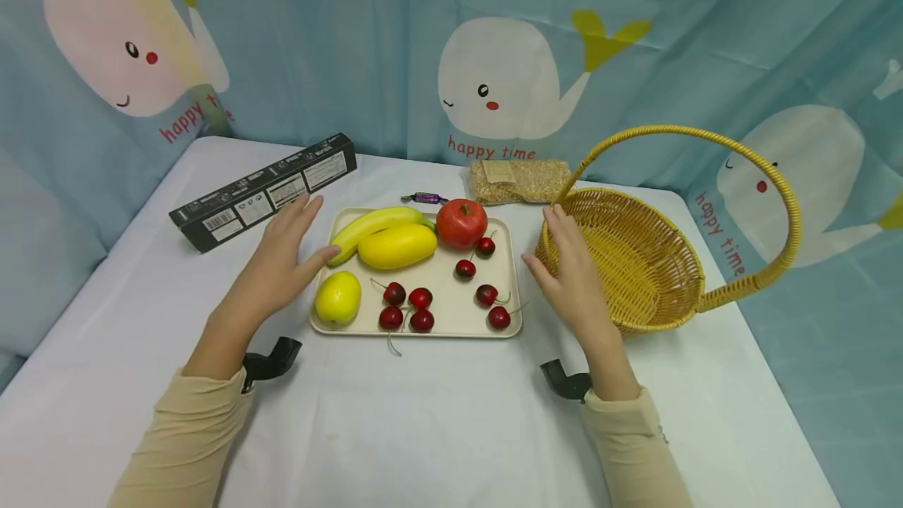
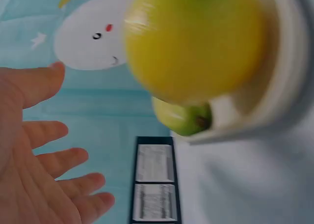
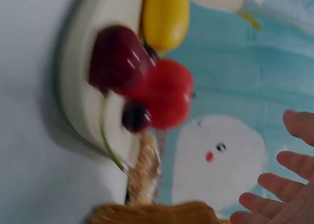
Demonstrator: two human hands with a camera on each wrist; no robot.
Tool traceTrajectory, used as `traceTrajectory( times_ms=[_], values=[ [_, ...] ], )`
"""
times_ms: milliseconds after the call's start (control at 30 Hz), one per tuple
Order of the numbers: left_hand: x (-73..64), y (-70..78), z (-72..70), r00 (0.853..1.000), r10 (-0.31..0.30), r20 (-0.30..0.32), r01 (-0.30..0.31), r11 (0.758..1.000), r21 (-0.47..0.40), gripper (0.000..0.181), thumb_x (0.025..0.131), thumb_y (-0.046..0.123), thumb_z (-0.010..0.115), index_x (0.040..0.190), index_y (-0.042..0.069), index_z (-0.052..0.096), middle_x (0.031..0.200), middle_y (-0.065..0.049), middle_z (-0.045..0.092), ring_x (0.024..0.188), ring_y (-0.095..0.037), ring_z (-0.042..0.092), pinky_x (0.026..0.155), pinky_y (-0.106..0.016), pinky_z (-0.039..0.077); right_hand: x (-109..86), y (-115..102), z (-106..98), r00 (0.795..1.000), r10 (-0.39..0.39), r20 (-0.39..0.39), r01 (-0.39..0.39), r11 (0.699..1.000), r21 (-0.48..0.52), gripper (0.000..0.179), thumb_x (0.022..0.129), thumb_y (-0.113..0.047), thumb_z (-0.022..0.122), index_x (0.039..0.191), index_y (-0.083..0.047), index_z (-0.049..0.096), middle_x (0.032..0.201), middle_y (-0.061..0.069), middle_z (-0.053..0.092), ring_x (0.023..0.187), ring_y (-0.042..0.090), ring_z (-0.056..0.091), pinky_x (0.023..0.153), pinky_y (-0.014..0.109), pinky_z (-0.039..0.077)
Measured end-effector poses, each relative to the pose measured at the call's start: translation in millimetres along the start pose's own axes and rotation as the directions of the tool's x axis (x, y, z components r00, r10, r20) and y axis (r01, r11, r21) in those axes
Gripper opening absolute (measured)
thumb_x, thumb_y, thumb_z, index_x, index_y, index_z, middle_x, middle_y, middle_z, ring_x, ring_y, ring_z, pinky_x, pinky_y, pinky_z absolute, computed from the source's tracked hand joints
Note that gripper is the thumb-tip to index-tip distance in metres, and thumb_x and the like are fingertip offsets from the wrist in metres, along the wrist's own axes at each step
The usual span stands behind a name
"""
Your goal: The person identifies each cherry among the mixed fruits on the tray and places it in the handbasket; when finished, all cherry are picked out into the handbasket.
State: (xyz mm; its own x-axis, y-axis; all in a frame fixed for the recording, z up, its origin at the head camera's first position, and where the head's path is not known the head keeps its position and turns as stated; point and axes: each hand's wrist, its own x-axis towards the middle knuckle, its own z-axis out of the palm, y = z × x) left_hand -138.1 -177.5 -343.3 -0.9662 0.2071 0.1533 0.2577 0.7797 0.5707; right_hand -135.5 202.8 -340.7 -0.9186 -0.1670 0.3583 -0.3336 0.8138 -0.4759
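Note:
My left hand hovers left of the cream tray, fingers extended and holding nothing. It is nearest the lemon and the banana. My right hand is also empty, its fingers spread between the tray's right edge and the wicker basket. On the tray lie a yellow mango-like fruit, a red pomegranate and several dark cherries with stems. In the left wrist view the lemon looms close; the right wrist view has a cherry near the lens.
A long black box lies at the back left. Behind the tray are a small purple-wrapped sweet and a clear bag of grains. The basket's tall handle arches over its right side. A whale-print curtain hangs behind the white table.

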Motion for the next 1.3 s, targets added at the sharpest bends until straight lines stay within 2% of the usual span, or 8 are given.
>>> traceTrajectory(
  times_ms=[100, 200, 367, 500, 633, 967, 1133, 1300],
  values=[
    [-2.2, -16.1, 5.0, 1.0, -0.02, 0.012, 0.02, 0.998, -0.062, 0.07, 0.093, 0.033, 0.053, 0.149, 0.015, 0.015, 0.153, -0.013, 0.01, 0.138, -0.036, 0.011, 0.104, -0.059, 0.014, -4.8, 0, 13, 0.998, -0.053, -0.031, 0.058, 0.984, 0.167, 0.059, 0.088, -0.021, 0.063, 0.141, -0.01, 0.038, 0.147, 0.008, 0.032, 0.135, 0.024, 0.028, 0.105, 0.046, 0.027],
    [-3.4, -29.8, 11.0, 0.999, -0.05, 0.004, 0.05, 0.993, -0.108, 0.063, 0.095, 0.027, 0.049, 0.148, 0.014, 0.019, 0.151, -0.017, 0.018, 0.134, -0.04, 0.021, 0.102, -0.059, 0.022, -11.2, -1, 24, 0.998, -0.059, -0.02, 0.062, 0.963, 0.263, 0.052, 0.086, -0.015, 0.065, 0.135, -0.009, 0.047, 0.141, 0.008, 0.042, 0.129, 0.022, 0.038, 0.1, 0.045, 0.035],
    [-3.2, -47.8, 22.9, 0.991, -0.128, 0.035, 0.133, 0.967, -0.217, 0.053, 0.096, 0.019, 0.047, 0.144, 0.006, 0.028, 0.143, -0.023, 0.032, 0.124, -0.043, 0.037, 0.094, -0.054, 0.037, -25.6, 0, 37, 0.99, 0.006, 0.144, -0.059, 0.931, 0.361, 0.045, 0.083, -0.011, 0.068, 0.126, -0.007, 0.055, 0.128, 0.008, 0.054, 0.114, 0.025, 0.053, 0.088, 0.041, 0.047],
    [-1.3, -56.6, 34.2, 0.982, -0.163, 0.096, 0.183, 0.951, -0.25, 0.052, 0.094, 0.018, 0.051, 0.141, 0.003, 0.034, 0.134, -0.026, 0.042, 0.119, -0.042, 0.044, 0.094, -0.052, 0.038, -34.8, 3, 42, 0.972, 0.026, 0.233, -0.117, 0.915, 0.387, 0.04, 0.08, -0.006, 0.069, 0.119, -0.003, 0.06, 0.117, 0.01, 0.061, 0.102, 0.027, 0.059, 0.081, 0.04, 0.05],
    [-1.8, -62.2, 42.5, 0.98, -0.174, 0.099, 0.194, 0.95, -0.246, 0.05, 0.091, 0.013, 0.056, 0.137, -0.002, 0.04, 0.124, -0.027, 0.051, 0.11, -0.041, 0.05, 0.094, -0.052, 0.037, -39.2, 6, 46, 0.963, -0.009, 0.271, -0.087, 0.936, 0.341, 0.034, 0.078, -0.003, 0.072, 0.111, -0.004, 0.065, 0.108, 0.009, 0.064, 0.093, 0.024, 0.062, 0.075, 0.037, 0.052],
    [-1.8, -63.3, 50.9, 0.987, -0.159, 0.01, 0.157, 0.962, -0.223, 0.044, 0.089, 0.013, 0.06, 0.128, -0.006, 0.05, 0.108, -0.021, 0.06, 0.092, -0.03, 0.057, 0.082, -0.041, 0.045, -42.0, 10, 46, 0.934, -0.053, 0.353, -0.032, 0.972, 0.231, 0.031, 0.075, -0.005, 0.074, 0.106, -0.008, 0.067, 0.103, 0.002, 0.066, 0.086, 0.013, 0.059, 0.074, 0.031, 0.05],
    [-2.0, -66.0, 55.1, 0.989, -0.149, -0.005, 0.145, 0.969, -0.199, 0.042, 0.09, 0.015, 0.058, 0.126, -0.004, 0.053, 0.105, -0.019, 0.062, 0.088, -0.026, 0.056, 0.074, -0.024, 0.043, -43.4, 11, 46, 0.901, -0.082, 0.425, 0.019, 0.988, 0.151, 0.036, 0.075, -0.005, 0.074, 0.11, -0.01, 0.067, 0.108, 0.0, 0.065, 0.099, 0.014, 0.057, 0.084, 0.033, 0.047],
    [-2.2, -71.5, 58.2, 0.99, -0.136, -0.029, 0.128, 0.974, -0.186, 0.04, 0.09, 0.016, 0.058, 0.125, -0.003, 0.054, 0.102, -0.018, 0.063, 0.085, -0.023, 0.054, 0.069, -0.016, 0.039, -40.4, 8, 47, 0.863, -0.12, 0.491, 0.098, 0.993, 0.07, 0.042, 0.074, 0.003, 0.071, 0.115, -0.007, 0.064, 0.113, 0.003, 0.062, 0.107, 0.017, 0.054, 0.09, 0.035, 0.044]
  ],
)
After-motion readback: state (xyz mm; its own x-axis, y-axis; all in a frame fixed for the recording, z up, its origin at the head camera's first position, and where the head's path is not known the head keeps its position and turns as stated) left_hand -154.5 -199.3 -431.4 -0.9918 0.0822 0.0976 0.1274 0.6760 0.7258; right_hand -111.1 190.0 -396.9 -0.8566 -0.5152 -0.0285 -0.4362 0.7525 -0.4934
